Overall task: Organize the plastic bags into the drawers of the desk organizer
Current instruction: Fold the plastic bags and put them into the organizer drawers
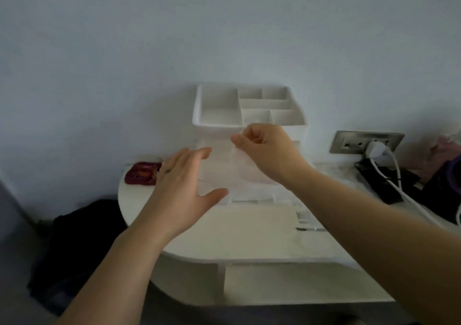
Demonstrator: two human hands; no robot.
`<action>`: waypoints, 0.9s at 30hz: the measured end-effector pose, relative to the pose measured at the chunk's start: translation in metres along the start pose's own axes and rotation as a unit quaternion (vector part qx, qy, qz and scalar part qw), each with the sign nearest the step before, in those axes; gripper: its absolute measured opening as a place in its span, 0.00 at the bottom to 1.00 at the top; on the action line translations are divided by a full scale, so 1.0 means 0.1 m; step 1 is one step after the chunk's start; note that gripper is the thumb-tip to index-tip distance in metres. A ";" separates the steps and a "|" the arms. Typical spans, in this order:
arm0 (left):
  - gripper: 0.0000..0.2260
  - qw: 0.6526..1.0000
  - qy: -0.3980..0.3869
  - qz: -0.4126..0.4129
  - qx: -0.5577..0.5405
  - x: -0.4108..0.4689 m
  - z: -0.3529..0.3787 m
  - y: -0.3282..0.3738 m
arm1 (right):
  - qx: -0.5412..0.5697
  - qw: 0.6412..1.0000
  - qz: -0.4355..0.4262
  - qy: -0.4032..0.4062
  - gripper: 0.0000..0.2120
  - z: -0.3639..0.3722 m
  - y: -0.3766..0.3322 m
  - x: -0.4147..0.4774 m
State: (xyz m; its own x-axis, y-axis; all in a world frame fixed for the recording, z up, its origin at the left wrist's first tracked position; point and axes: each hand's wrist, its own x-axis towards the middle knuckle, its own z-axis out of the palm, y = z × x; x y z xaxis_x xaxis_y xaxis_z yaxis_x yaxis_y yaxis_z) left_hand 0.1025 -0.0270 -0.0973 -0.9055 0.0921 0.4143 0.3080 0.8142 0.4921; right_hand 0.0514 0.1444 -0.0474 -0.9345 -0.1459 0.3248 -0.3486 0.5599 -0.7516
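Note:
A white desk organizer (219, 125) stands at the back of the white desk, against the wall, with several open compartments on top. A pulled-out drawer (252, 197) lies in front of it, blurred and see-through. My right hand (264, 147) pinches a thin clear plastic bag (245, 166) by its top edge and holds it hanging above the drawer. My left hand (184, 182) hovers just left of the bag with its fingers spread and straight, holding nothing.
A dark red object (142, 177) lies on the desk (249, 237) at the left. A wall socket (364, 142) with a white plug and cable, a black device (381, 182) and purple cloth sit at the right. Dark fabric (82, 237) lies below the desk's left edge.

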 end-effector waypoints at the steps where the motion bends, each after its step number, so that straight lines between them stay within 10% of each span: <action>1: 0.36 1.000 -0.002 0.001 -0.013 0.01 0.00 -0.02 | -0.017 1.000 -0.001 -0.016 0.16 0.05 0.01 0.02; 14: 0.41 0.998 -0.011 -0.004 -0.063 -0.03 -0.05 -0.04 | -0.145 0.955 -0.025 -0.257 0.21 0.10 -0.14 0.04; 19: 0.22 0.996 0.046 0.066 -0.041 0.09 -0.24 0.15 | -0.221 0.954 -0.018 -0.202 0.16 -0.36 -0.16 -0.07; 27: 0.22 0.926 -0.362 -0.033 0.100 0.79 0.03 0.57 | -0.341 0.886 0.062 -0.309 0.15 -0.36 -0.12 -0.07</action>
State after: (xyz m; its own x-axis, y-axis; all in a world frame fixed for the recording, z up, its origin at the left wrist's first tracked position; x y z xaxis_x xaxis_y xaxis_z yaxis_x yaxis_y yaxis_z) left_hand 0.0482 0.0281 -0.0386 -0.9009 0.3406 -0.2690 0.2512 0.9147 0.3166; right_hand 0.0646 0.1681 -0.0197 -0.8965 -0.3506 -0.2709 -0.3139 0.9341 -0.1701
